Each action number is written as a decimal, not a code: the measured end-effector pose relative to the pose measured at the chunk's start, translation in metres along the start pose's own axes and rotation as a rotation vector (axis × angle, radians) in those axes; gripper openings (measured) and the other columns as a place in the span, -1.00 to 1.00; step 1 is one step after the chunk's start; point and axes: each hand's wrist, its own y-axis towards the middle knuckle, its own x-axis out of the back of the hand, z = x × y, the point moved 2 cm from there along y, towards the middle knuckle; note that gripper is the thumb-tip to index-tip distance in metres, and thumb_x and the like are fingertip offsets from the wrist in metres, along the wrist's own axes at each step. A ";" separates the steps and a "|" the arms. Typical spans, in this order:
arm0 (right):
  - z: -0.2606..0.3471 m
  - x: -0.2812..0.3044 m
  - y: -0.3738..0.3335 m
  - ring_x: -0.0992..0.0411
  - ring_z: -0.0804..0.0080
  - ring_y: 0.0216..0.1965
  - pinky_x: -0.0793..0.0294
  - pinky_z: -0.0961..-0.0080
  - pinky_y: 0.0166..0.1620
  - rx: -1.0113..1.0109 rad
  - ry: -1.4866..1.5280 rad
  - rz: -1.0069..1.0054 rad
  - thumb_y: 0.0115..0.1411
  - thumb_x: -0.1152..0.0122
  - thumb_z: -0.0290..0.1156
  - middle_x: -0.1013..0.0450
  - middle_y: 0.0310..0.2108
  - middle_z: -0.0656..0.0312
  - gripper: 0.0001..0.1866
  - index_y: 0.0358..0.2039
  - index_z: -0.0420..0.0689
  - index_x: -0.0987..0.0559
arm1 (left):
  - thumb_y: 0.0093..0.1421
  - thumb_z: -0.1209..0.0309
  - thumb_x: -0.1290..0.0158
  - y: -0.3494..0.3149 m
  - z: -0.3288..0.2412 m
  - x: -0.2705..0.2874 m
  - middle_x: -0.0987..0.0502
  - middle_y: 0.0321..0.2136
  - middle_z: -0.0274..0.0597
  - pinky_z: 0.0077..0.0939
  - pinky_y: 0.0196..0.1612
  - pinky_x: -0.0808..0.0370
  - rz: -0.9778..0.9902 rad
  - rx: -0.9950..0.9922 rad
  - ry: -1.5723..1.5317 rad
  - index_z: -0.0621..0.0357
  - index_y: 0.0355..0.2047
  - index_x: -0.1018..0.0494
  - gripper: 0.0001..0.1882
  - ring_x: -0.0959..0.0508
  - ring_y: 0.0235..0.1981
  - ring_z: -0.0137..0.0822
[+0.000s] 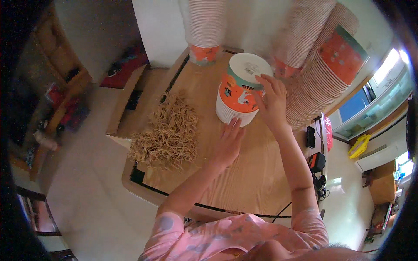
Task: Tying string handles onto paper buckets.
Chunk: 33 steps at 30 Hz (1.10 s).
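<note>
A short stack of paper tubs (pixel 238 96), orange and green with white rims, stands upside down on the wooden table. My right hand (pixel 275 101) curls round the upper right of this stack, its fingertips at the edge of the pale base and its thumb against the printed side. Down at the white rims, my left hand (pixel 230 141) lays its outstretched fingertips on the front of the stack. A tangled heap of tan, string-like strands (pixel 169 135) lies left of my left hand.
Tall stacks of similar tubs rise at the back (pixel 207 30) and at the right (pixel 324 80). Small black items, one a black-and-orange box (pixel 317 162), and cables sit along the table's right edge. An open cardboard box (pixel 126 104) adjoins the table's left side.
</note>
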 end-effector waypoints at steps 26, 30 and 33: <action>-0.019 -0.008 0.035 -0.30 0.22 -0.32 -0.20 0.30 -0.16 0.045 0.277 -0.067 -0.11 -0.21 -0.46 -0.39 -0.43 0.21 -0.87 -0.46 -0.06 -0.57 | 0.11 0.40 0.14 0.027 0.007 -0.005 -0.24 0.01 0.11 -0.12 0.01 -0.29 0.146 -0.045 0.213 0.27 -0.30 -0.41 -0.77 -0.21 0.08 0.02; -0.021 0.017 0.063 -0.32 0.18 -0.31 -0.28 0.34 -0.21 -0.067 0.310 -0.103 -0.07 -0.17 -0.51 -0.39 -0.42 0.17 -0.88 -0.44 -0.13 -0.55 | 0.12 0.39 0.16 0.033 -0.002 0.004 -0.25 -0.01 0.11 -0.10 0.03 -0.26 0.218 -0.067 0.235 0.27 -0.30 -0.42 -0.76 -0.20 0.08 0.02; -0.014 0.071 0.087 -0.35 0.33 -0.36 -0.33 0.50 -0.26 -0.058 0.433 -0.343 0.01 -0.12 -0.52 -0.39 -0.40 0.22 -0.90 -0.41 -0.19 -0.50 | 0.10 0.40 0.12 0.028 -0.003 0.001 -0.27 -0.03 0.10 -0.09 0.05 -0.24 0.133 -0.069 0.249 0.26 -0.28 -0.41 -0.77 -0.21 0.08 0.02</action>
